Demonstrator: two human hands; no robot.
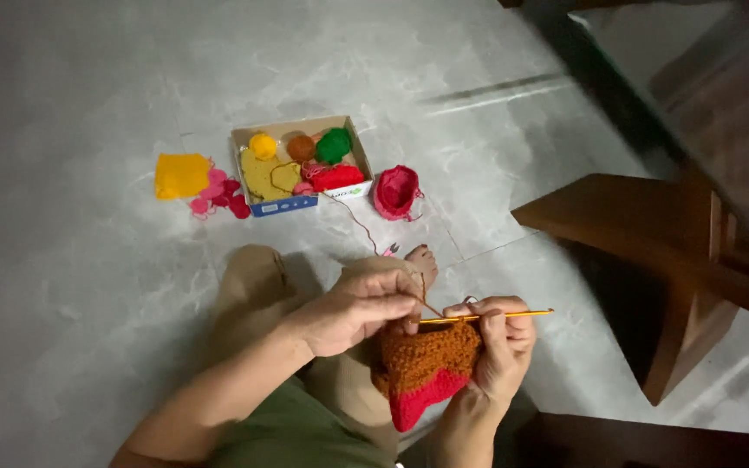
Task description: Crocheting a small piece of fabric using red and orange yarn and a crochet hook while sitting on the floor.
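I am gripping a slim yellow crochet hook (487,317) in my right hand (500,347), fingers closed around its shaft, while my left hand (357,308) is pinching the thin brown yarn strand (366,227) just beside the hook's tip. The knitted piece of rust-orange wool with a red lower band (426,373) is hanging directly under the hook, between both hands and touching them. Well beyond the hook, an open cardboard box (296,165) of coloured yarn balls is sitting on the grey tiled floor (88,104), with a red crocheted pouch (396,191) just beside it.
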